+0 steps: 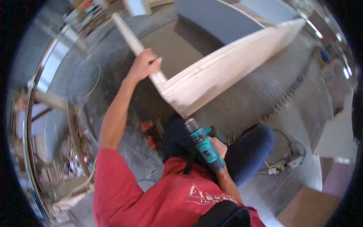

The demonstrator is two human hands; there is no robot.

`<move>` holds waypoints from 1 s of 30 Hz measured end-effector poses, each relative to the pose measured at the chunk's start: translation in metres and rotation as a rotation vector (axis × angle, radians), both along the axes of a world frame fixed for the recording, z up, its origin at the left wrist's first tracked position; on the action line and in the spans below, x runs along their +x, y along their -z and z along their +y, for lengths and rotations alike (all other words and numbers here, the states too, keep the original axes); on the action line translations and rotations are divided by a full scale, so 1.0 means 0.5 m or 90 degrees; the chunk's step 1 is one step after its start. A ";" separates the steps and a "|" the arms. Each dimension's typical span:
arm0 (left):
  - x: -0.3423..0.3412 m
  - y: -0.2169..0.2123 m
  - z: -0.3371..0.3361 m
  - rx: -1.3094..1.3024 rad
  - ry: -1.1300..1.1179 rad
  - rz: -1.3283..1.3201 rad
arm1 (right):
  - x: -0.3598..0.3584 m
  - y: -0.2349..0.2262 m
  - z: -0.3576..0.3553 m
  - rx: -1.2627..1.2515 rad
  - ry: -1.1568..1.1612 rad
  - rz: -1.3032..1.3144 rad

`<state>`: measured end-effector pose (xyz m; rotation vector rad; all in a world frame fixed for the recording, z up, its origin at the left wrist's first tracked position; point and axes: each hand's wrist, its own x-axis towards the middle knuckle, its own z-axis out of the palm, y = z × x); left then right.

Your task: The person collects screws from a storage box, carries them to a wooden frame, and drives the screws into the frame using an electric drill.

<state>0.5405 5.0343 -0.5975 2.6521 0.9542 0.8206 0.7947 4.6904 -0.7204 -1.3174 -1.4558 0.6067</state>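
Note:
My left hand (146, 63) is closed round a narrow pale wooden board (130, 38) that runs up and to the left. At its near end this board meets a long, wide wooden panel (227, 68) with a curved top edge, forming a corner. In my right hand (219, 147) is a teal and black cordless drill (206, 145), pointing up and left. The drill's tip is at the near corner of the panel; whether it touches the wood I cannot tell. My right fingers are partly hidden behind the drill.
A grey panel (215, 19) lies beyond the wooden frame. A coiled black hose (291, 90) crosses the floor to the right, near a power strip (285, 165). Something red and blurred (149, 134) lies by my knee. Wood scraps (72, 181) and shelving stand at the left.

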 end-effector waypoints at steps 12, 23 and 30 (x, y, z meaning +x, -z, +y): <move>0.032 -0.027 -0.363 -0.021 -0.166 0.005 | -0.047 0.005 -0.018 0.006 0.106 0.188; 0.071 0.036 -0.347 0.125 -0.235 -0.069 | -0.049 -0.003 -0.015 -0.005 0.051 0.247; 0.074 0.056 -0.353 0.123 -0.247 -0.185 | -0.038 -0.017 -0.025 -0.046 0.060 0.219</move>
